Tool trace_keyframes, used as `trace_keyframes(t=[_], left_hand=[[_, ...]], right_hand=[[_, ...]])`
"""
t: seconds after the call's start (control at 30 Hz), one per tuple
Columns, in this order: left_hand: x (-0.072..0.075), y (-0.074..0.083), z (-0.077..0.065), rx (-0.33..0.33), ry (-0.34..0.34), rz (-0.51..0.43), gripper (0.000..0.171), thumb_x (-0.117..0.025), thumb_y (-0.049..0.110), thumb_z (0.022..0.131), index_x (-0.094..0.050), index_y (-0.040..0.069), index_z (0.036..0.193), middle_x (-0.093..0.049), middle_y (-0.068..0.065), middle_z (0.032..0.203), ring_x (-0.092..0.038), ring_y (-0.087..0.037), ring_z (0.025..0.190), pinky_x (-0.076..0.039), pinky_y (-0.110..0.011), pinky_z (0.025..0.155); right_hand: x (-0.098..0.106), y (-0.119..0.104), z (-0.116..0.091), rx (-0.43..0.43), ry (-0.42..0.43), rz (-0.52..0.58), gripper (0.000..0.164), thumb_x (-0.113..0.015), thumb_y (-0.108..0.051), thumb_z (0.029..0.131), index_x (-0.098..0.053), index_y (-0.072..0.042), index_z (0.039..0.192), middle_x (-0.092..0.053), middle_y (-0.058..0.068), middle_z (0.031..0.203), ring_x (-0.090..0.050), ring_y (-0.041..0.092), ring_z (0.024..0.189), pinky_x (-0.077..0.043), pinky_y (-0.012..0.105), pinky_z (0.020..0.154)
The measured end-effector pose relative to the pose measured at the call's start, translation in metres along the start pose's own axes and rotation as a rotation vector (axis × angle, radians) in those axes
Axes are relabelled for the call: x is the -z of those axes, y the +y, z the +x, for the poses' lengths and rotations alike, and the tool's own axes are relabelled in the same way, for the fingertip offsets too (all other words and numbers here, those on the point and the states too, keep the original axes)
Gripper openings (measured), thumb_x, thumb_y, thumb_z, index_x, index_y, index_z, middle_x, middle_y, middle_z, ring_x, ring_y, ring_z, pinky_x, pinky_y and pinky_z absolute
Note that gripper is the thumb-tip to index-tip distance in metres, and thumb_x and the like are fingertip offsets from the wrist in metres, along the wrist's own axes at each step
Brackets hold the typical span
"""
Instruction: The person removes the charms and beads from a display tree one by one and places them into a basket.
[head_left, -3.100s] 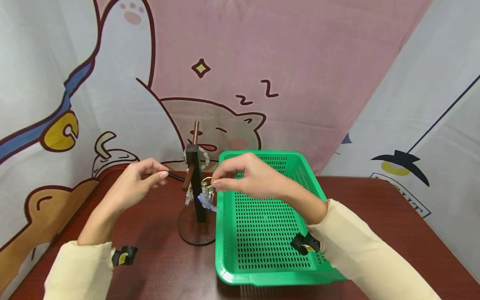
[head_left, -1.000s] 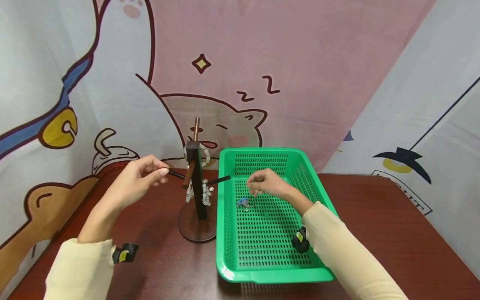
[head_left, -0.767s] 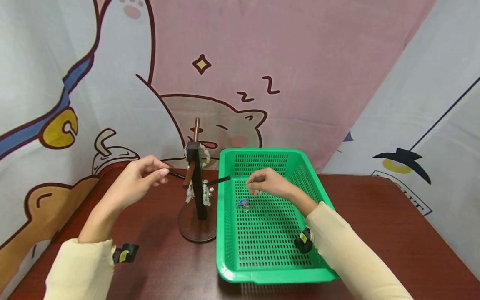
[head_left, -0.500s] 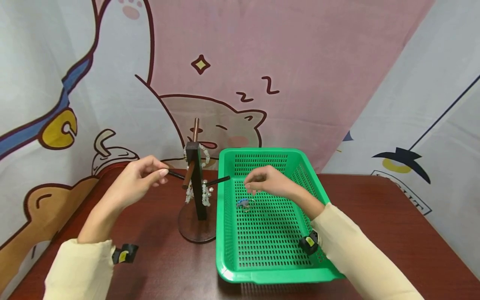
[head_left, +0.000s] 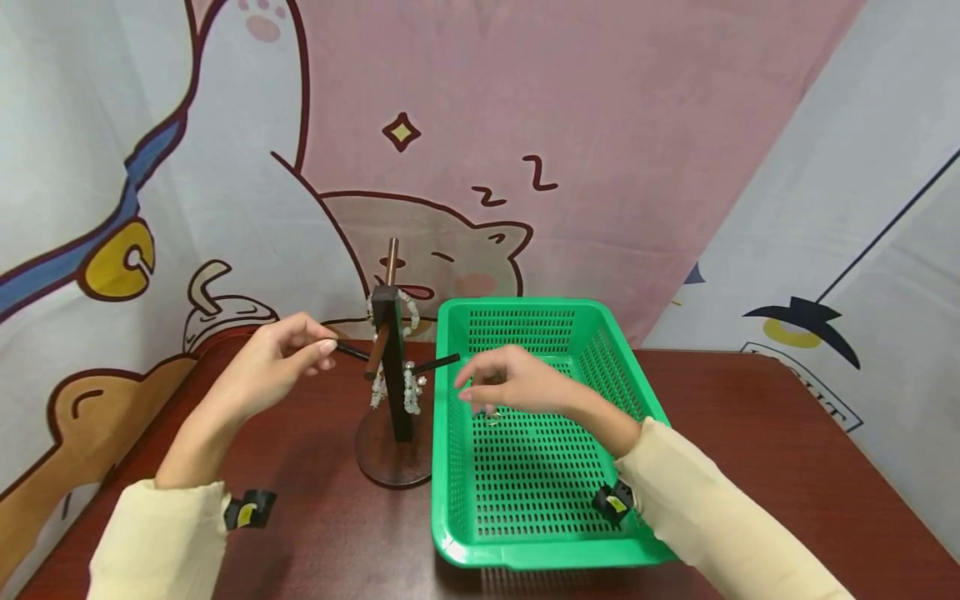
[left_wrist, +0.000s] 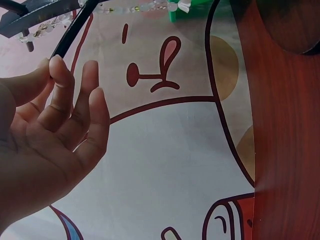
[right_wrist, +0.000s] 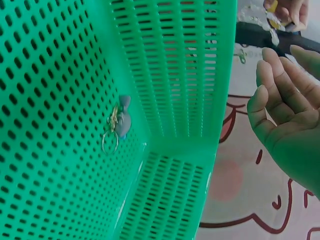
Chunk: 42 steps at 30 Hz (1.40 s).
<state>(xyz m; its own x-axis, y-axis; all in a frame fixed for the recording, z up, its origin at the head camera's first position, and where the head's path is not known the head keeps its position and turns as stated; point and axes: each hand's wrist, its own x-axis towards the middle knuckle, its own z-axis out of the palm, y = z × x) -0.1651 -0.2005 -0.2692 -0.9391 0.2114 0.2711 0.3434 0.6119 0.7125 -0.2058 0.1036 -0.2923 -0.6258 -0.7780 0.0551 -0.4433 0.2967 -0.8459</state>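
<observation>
A dark rack [head_left: 397,400] with pegs stands upright on a round base, left of the green basket [head_left: 555,554]. My left hand [head_left: 273,367] pinches the end of its left black peg [left_wrist: 75,30] between thumb and index finger. My right hand [head_left: 517,383], fingers loosely bent and holding nothing, hovers over the basket's left side, near the tip of the right black peg [head_left: 438,363]. On the basket floor lies a keychain [right_wrist: 120,122] with a metal ring and a blue-grey fish-shaped charm; in the head view my right hand partly covers it. Clear bead bracelets [head_left: 412,392] hang on the rack.
Both rack and basket stand on a reddish-brown table [head_left: 750,450]. Behind them hangs a cartoon-printed cloth [head_left: 600,125]. A copper-coloured peg [head_left: 378,350] on the rack points toward me, with another at the back.
The keychain, earlier held by my right hand at the rack, now lies in the basket. My right hand let go, went right, then returned left toward the rack. My left hand stayed in place.
</observation>
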Motion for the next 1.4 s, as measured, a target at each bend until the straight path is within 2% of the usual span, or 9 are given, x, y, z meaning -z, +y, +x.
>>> trace_keyframes(t=[0.3, 0.5, 0.73, 0.83, 1.03, 1.2, 1.4], left_hand=[[0.000, 0.000, 0.000, -0.004, 0.000, -0.005, 0.013, -0.054, 0.012, 0.093, -0.059, 0.001, 0.096, -0.061, -0.007, 0.076, -0.057, -0.014, 0.069, -0.047, -0.025, 0.064], [-0.001, 0.000, 0.000, -0.003, 0.000, -0.012, 0.013, -0.054, 0.012, 0.093, -0.059, 0.000, 0.096, -0.061, -0.007, 0.076, -0.057, -0.014, 0.069, -0.047, -0.024, 0.063], [0.000, 0.000, -0.001, -0.004, 0.006, -0.016, 0.013, -0.054, 0.011, 0.093, -0.059, 0.000, 0.095, -0.061, -0.007, 0.075, -0.057, -0.013, 0.069, -0.047, -0.024, 0.063], [0.001, 0.000, -0.001, -0.004, 0.007, -0.018, 0.013, -0.054, 0.012, 0.093, -0.059, 0.000, 0.096, -0.061, -0.007, 0.075, -0.057, -0.012, 0.069, -0.047, -0.024, 0.063], [0.001, -0.002, -0.001, -0.003, 0.005, -0.024, 0.014, -0.054, 0.011, 0.093, -0.059, -0.001, 0.098, -0.061, -0.006, 0.076, -0.056, -0.010, 0.068, -0.047, -0.024, 0.063], [0.001, -0.002, -0.001, -0.004, 0.006, -0.026, 0.013, -0.054, 0.011, 0.092, -0.059, -0.001, 0.098, -0.061, -0.006, 0.076, -0.056, -0.010, 0.068, -0.048, -0.026, 0.064], [0.001, -0.001, -0.001, -0.008, 0.008, -0.023, 0.013, -0.054, 0.011, 0.092, -0.059, 0.000, 0.097, -0.061, -0.006, 0.074, -0.057, -0.011, 0.068, -0.048, -0.026, 0.064]], right_hand=[[-0.014, 0.002, 0.012, 0.003, -0.024, -0.032, 0.019, -0.061, -0.012, 0.088, -0.064, -0.003, 0.104, -0.061, 0.002, 0.067, -0.055, 0.016, 0.058, -0.040, 0.024, 0.048], [-0.023, -0.001, 0.020, 0.002, -0.035, -0.074, 0.026, -0.060, -0.017, 0.089, -0.063, -0.006, 0.113, -0.064, 0.005, 0.069, -0.057, 0.016, 0.057, -0.044, 0.026, 0.050], [-0.033, -0.003, 0.028, -0.019, -0.025, -0.075, 0.028, -0.060, -0.015, 0.090, -0.061, -0.005, 0.116, -0.062, 0.003, 0.064, -0.057, 0.035, 0.060, -0.038, 0.021, 0.047], [-0.036, -0.003, 0.031, -0.012, -0.019, -0.069, 0.026, -0.059, -0.013, 0.090, -0.061, -0.003, 0.113, -0.061, 0.003, 0.062, -0.055, 0.035, 0.058, -0.038, 0.021, 0.047], [-0.041, -0.004, 0.037, 0.032, 0.002, -0.086, 0.017, -0.059, -0.015, 0.090, -0.067, -0.004, 0.100, -0.060, 0.004, 0.059, -0.052, 0.018, 0.048, -0.040, 0.022, 0.046], [-0.044, -0.006, 0.040, 0.024, 0.025, -0.076, 0.012, -0.058, -0.017, 0.091, -0.067, -0.008, 0.089, -0.059, 0.005, 0.058, -0.051, 0.022, 0.046, -0.040, 0.023, 0.047], [-0.048, -0.006, 0.042, 0.003, 0.068, -0.098, 0.019, -0.057, -0.018, 0.092, -0.068, -0.003, 0.087, -0.060, 0.004, 0.056, -0.050, 0.017, 0.043, -0.043, 0.024, 0.046]])
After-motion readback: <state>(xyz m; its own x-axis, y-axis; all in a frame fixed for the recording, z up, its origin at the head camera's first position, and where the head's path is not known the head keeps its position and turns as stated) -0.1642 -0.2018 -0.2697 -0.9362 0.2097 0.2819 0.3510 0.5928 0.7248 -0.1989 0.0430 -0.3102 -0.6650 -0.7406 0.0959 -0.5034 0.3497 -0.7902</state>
